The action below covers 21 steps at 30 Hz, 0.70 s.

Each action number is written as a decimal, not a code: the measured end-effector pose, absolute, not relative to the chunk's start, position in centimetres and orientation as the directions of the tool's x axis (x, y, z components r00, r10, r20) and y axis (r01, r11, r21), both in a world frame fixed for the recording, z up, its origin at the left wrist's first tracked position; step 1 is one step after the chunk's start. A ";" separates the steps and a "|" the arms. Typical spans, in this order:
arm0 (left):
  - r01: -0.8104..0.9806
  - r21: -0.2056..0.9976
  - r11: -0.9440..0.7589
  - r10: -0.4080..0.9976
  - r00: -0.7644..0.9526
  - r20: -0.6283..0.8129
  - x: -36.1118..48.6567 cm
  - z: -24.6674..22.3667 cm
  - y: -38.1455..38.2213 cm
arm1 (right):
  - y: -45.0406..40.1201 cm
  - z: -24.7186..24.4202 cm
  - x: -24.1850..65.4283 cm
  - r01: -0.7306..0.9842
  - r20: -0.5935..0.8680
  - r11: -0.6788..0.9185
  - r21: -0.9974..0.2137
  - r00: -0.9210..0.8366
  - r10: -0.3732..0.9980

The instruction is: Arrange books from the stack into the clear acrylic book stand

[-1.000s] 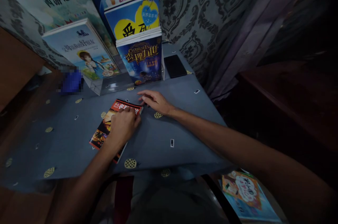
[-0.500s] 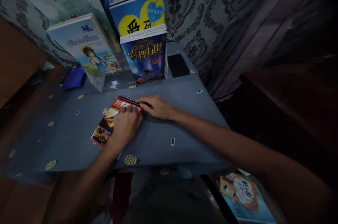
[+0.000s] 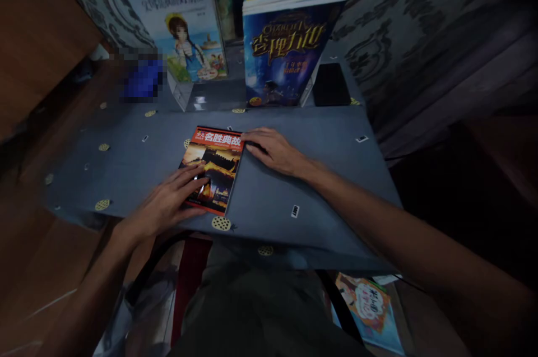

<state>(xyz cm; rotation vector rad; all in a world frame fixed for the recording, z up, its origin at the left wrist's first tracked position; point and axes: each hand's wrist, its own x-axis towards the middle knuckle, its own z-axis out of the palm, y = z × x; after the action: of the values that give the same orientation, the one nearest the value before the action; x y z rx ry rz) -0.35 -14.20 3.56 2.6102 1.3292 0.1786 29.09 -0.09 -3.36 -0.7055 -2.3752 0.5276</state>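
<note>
A small closed book [image 3: 218, 161] with a red-topped cover, white Chinese title and a dark golden wall picture lies flat on the cloth-covered table [image 3: 269, 200]. Across its lower left part rests my left hand [image 3: 170, 200], open, with the fingers stretched over the cover. My right hand [image 3: 273, 149] is open beside the book's upper right corner, fingertips touching that corner and palm down over the cloth.
Upright books stand in clear holders at the back, among them a dark blue one [image 3: 286, 60] and a light blue one [image 3: 176, 26]. A black phone-like slab [image 3: 331, 85] lies right of them. Below the table's right front are more books [image 3: 370, 306].
My left hand has slid down and left from the title area to the lower cover, its fingers now stretched out. The book has turned straighter. The view has tilted down.
</note>
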 end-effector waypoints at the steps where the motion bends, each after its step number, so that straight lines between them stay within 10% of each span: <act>1: 0.778 0.219 -0.588 0.803 0.595 0.041 0.2 3.2 -14.6 | -0.1 -3.4 29.1 0.369 0.410 0.769 -0.522 -0.682 0.605; 10: 0.761 0.110 -0.639 0.765 0.614 0.196 3.7 1.8 -15.6 | -1.1 -3.1 28.8 0.426 0.317 0.742 -0.518 -0.710 0.629; 21: 0.776 0.100 -0.622 0.780 0.604 0.163 4.5 2.1 -15.9 | -7.7 -0.8 26.0 0.079 0.405 0.649 -0.757 -0.722 0.561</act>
<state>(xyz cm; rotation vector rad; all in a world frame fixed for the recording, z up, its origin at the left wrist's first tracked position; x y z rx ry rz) 4.46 -15.87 2.11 2.7965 1.3570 0.2988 25.97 -7.71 -0.82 -0.4952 -2.2293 0.9829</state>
